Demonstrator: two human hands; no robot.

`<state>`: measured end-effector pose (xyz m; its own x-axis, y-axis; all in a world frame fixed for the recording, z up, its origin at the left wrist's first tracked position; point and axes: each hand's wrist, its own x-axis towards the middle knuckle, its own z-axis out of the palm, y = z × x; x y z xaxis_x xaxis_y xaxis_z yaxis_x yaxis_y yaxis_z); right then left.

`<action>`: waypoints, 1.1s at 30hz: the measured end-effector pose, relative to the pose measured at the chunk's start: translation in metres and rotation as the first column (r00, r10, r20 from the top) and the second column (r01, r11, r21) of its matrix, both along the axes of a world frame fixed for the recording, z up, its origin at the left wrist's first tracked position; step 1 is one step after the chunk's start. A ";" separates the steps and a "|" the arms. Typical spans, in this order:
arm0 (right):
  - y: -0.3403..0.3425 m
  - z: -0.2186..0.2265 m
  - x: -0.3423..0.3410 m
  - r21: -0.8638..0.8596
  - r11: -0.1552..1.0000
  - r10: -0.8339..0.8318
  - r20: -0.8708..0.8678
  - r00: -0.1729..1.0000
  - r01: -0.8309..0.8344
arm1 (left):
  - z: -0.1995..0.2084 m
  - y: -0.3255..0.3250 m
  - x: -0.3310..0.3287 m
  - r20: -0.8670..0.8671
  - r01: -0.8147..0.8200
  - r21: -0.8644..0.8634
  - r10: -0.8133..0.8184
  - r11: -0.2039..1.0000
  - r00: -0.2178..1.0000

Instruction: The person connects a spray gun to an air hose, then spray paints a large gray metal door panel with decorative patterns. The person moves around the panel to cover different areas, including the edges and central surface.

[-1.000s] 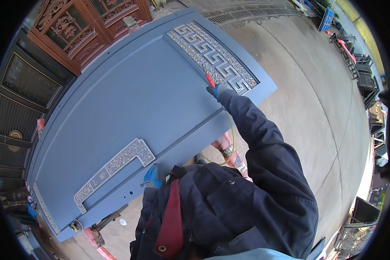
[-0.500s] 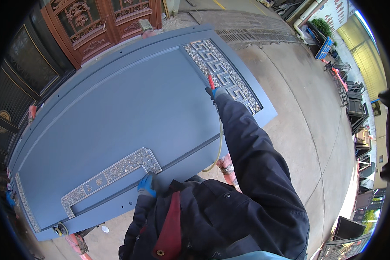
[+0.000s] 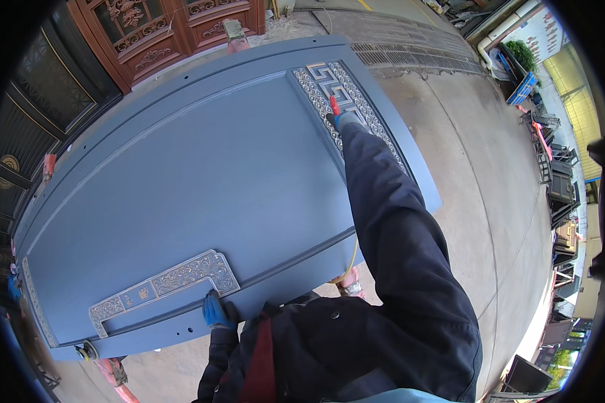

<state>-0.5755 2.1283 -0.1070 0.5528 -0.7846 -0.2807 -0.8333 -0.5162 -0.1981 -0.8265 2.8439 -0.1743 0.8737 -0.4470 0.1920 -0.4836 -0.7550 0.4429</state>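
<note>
A large blue-grey door panel [image 3: 202,161] lies face up before me, across supports. In a blue and grey glove, my right hand [image 3: 343,119] reaches to the panel's far right end. It is closed on a red hand tool [image 3: 335,105], which points away from me over a silvery Greek-key ornament strip [image 3: 326,77]. A yellowish hose [image 3: 351,260] hangs below my right arm. My left hand [image 3: 219,311], also gloved, rests on the near edge with fingers laid over it. Beside it lies a silvery scroll-patterned handle plate [image 3: 193,274].
A round tool like a sander [image 3: 86,350] sits at the near left corner. Pink-wrapped supports [image 3: 117,381] stand under the panel. Reddish-brown carved doors [image 3: 151,37] and dark doors [image 3: 50,80] stand beyond it. Concrete floor [image 3: 464,168] stretches to the right, toward stacked dark metal frames [image 3: 561,191].
My right hand has moved farther away along the Greek-key strip with the red tool. My left hand has slid slightly left and toward me. The view has shifted a little.
</note>
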 end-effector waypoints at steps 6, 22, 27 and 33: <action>-0.012 0.000 0.060 0.128 0.991 0.041 0.036 0.999 -0.045 | 0.007 -0.002 -0.002 -0.090 -0.034 0.088 0.042 0.996 0.995; -0.099 -0.065 0.070 0.211 0.975 0.053 0.067 0.996 -0.066 | 0.006 -0.005 -0.005 -0.149 -0.099 0.239 0.137 0.966 0.979; -0.085 -0.060 0.021 0.143 0.987 -0.093 0.169 0.981 0.069 | -0.005 0.003 -0.004 -0.145 -0.064 0.240 0.101 0.969 0.984; -0.088 -0.046 -0.037 0.203 0.979 -0.034 0.127 0.991 0.007 | -0.004 0.002 -0.001 -0.121 -0.054 0.233 0.084 0.971 0.989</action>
